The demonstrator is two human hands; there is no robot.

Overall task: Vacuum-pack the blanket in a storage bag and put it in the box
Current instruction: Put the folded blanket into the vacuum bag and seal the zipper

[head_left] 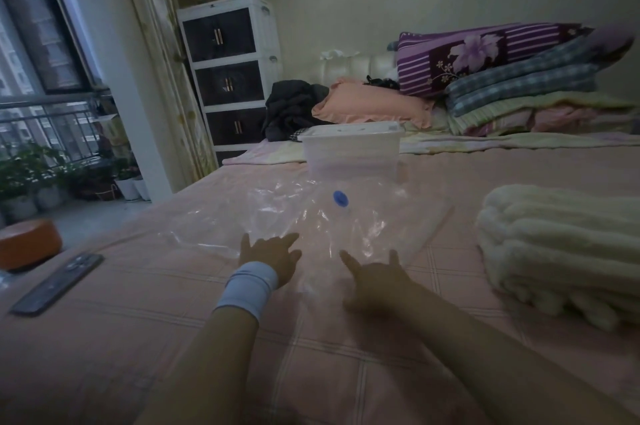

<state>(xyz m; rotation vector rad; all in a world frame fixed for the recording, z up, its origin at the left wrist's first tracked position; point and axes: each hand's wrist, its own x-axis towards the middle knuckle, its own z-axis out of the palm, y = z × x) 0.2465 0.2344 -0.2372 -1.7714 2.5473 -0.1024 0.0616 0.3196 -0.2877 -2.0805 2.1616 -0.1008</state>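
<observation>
Bedroom, head view: bed (138, 338) with a pink checked sheet fills the frame, a window and potted plants (20, 178) at far left. At the head end lie a pink pillow (374, 105), dark clothing (291, 109) and a stack of folded bedding (519, 88); a white drawer unit (230, 78) stands beside the bed. A dark flat device (57, 282) lies near the left edge of the bed, with an orange round object (27, 242) just beyond it. Bare sheet lies open between the device and the bag, and in front of the hands. Bag (311, 216), clear and wrinkled, lies flat mid-bed, its blue valve (341, 198) facing up. Box (351, 150), clear plastic with its lid on, stands just behind the bag's far edge. Blanket (561, 251), white, fluffy and folded in thick layers, sits on the sheet to the right, outside the bag and just beside it. Left hand (273, 256), with a pale wristband (251, 287), rests on the bag's near edge, fingers spread and flat. Right hand (375, 280) rests beside it on the same edge, fingers spread, gripping nothing.
</observation>
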